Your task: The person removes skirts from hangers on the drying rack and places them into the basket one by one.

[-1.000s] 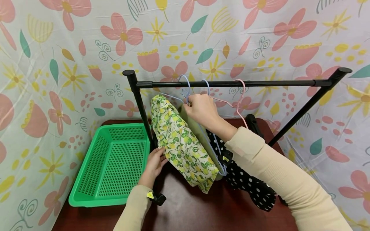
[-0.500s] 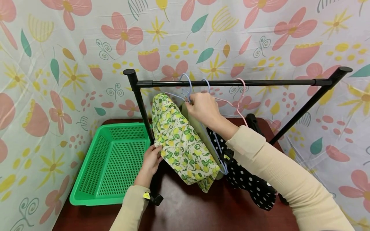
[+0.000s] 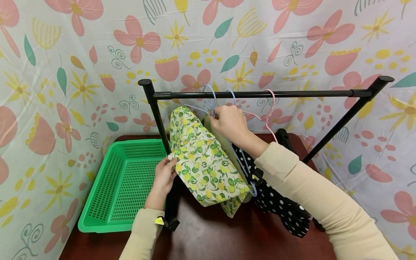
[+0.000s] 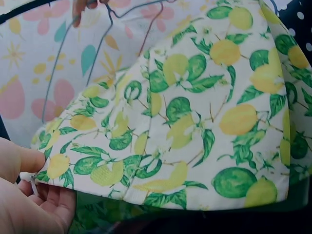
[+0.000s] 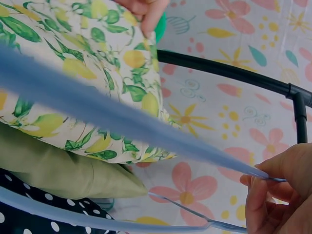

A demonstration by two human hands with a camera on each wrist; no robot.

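My right hand (image 3: 229, 122) pinches a light blue hanger (image 5: 122, 117) just under its hook, which is over the black rail (image 3: 292, 94). A lemon-print cloth (image 3: 208, 162) slopes down at the hanger's left; how it is attached there is hidden. With thumb and fingers, my left hand (image 3: 165, 175) pinches the cloth's left edge, seen close in the left wrist view, where a small white piece (image 4: 27, 176) shows at the fingers. Behind the lemon cloth hang an olive-green cloth (image 5: 73, 173) and a black polka-dot cloth (image 3: 282, 206).
A green perforated basket (image 3: 97, 180) stands on the dark red table (image 3: 208, 238) at the left, beside the rack's left post (image 3: 159, 122). Right of the blue hangers, a pink hanger (image 3: 271, 108) hangs on the rail. A floral curtain (image 3: 208, 36) covers the back.
My left hand has moved left and up along with the lemon-print cloth's edge, spreading the cloth toward the basket. My right hand stays at the hanger, nearly unmoved.
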